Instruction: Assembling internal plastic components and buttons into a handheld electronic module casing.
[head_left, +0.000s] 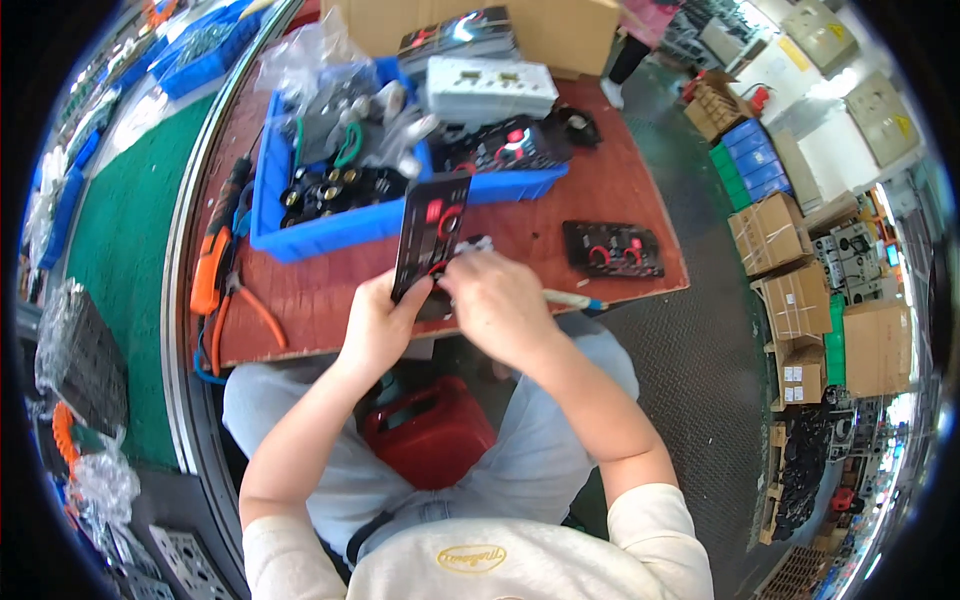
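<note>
My left hand (378,325) grips a flat black panel (430,225) with red ring markings near its lower end, tilted up above the table's front edge. Against the panel's lower right side, the fingers of my right hand (497,303) are pinched together; what they hold, if anything, is hidden. A pale stick with a blue tip (575,299) pokes out beyond my right hand, and I cannot tell whether it is held or lies on the table. Farther right lies a similar black panel (612,250) with red rings.
On the red-brown table (330,300), a blue bin (330,236) holds black knobs, plastic bags and more panels. A white box (490,88) sits behind it. Orange-handled pliers (245,310) and an orange power screwdriver (212,262) lie at the left. A conveyor edge (180,330) runs alongside.
</note>
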